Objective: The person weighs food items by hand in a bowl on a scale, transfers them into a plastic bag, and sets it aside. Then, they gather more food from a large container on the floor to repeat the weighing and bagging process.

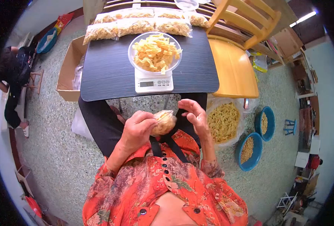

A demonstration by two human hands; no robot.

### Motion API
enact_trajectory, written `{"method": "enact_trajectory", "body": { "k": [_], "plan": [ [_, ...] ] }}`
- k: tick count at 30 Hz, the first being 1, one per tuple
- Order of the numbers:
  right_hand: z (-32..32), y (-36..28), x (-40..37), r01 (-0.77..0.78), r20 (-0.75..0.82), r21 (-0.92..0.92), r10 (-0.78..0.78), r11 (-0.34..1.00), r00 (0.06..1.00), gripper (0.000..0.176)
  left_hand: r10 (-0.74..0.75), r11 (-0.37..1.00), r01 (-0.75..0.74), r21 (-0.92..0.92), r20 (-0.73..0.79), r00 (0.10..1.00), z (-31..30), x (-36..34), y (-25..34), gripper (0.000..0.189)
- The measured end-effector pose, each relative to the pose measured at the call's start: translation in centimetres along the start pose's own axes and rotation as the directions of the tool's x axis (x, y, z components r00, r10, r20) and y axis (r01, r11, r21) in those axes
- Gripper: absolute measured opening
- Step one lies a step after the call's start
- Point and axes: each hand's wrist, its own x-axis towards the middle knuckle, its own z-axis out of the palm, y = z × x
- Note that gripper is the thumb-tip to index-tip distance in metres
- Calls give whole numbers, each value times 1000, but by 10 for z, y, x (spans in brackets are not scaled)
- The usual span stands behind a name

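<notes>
Pinching a clear bag (165,124) by its edge, left hand (138,130), right hand (196,116) loosely spread nearby, rim slanting away rightward (long axis hard to tell).

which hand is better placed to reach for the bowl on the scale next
Probably the right hand: it is open and looks empty, while the left hand grips the filled bag.

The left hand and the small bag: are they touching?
Touching. The head view shows the left hand pinching the small bag at its edge, between thumb and fingers.
</notes>
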Motion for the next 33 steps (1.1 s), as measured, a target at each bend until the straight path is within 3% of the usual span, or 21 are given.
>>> {"method": "enact_trajectory", "body": {
  "k": [4,8,10,14,16,17,19,20,23,25,28,30,33],
  "plan": [
    [13,11,-15,1,58,520,-37,854,998,115,19,983,-24,-184,-28,999,-18,44,35,15],
    [35,-21,-17,69,22,727,-124,683,992,117,29,990,-32,-138,-22,999,-22,91,54,12],
    [33,-33,-7,153,-4,803,-250,576,968,121,-1,991,1,-131,-2,1000,-20,114,55,11],
    [15,-62,17,229,-110,789,-235,571,966,115,-82,973,98,-207,83,993,-15,165,43,9],
    [5,-70,32,286,-164,750,-251,596,954,92,-112,961,141,-239,130,985,-12,190,33,9],
    [-3,-73,41,292,-169,750,-255,594,952,92,-113,961,146,-234,147,983,-12,203,27,11],
    [-17,-81,58,263,-125,671,-244,693,962,72,-247,903,328,-278,289,925,-14,227,21,17],
    [-21,-88,63,268,-180,637,-200,723,963,62,-263,880,356,-313,303,916,-14,237,14,20],
    [-47,-97,93,300,-209,495,-223,815,952,56,-266,844,403,-353,376,887,-13,268,-3,26],
    [-60,-101,115,312,-202,506,-241,804,949,55,-280,881,395,-259,388,878,-9,283,-15,26],
    [-86,-107,138,234,-113,423,-205,875,972,59,-278,860,411,-303,397,874,-1,305,-36,20],
    [-102,-111,152,58,73,700,-152,712,986,64,-258,847,400,-349,388,885,5,320,-46,18],
    [-112,-114,170,125,20,670,-186,731,982,65,-219,844,357,-400,350,911,15,340,-56,16]
  ]
}}
